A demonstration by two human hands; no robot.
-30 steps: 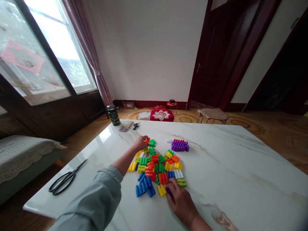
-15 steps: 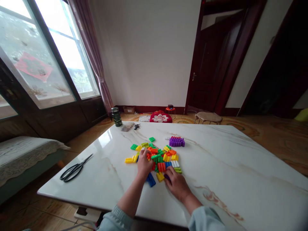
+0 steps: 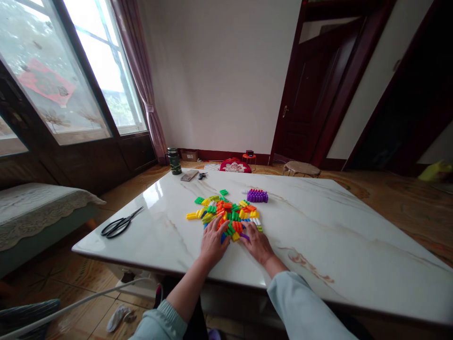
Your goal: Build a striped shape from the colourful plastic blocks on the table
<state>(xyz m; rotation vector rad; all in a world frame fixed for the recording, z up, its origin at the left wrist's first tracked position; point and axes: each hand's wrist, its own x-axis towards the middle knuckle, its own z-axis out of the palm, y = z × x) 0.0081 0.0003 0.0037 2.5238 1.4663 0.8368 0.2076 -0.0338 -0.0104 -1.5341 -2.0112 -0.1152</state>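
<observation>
A pile of small plastic building blocks (image 3: 226,207) in red, orange, green, yellow, blue and white lies near the table's front edge. My left hand (image 3: 213,242) rests against the pile's near left side, fingers spread, beside a blue block. On the near right side, my right hand (image 3: 259,244) is open too, its fingers on the edge of the pile. A purple block (image 3: 244,236) sits by my right thumb, partly hidden. Behind the pile, apart from it, stands a joined group of purple blocks (image 3: 257,196) with red tips.
Black-handled scissors (image 3: 118,226) lie on the marble-patterned table (image 3: 329,226) at left. At its far left corner are a dark green flask (image 3: 174,161), a phone-like flat object (image 3: 189,175) and keys (image 3: 202,176). A stool (image 3: 301,168) stands beyond the table.
My left hand has come from the pile's upper left down to its near side, with fingers spread. My right hand's fingers have opened out by the purple block. The view has shifted.
</observation>
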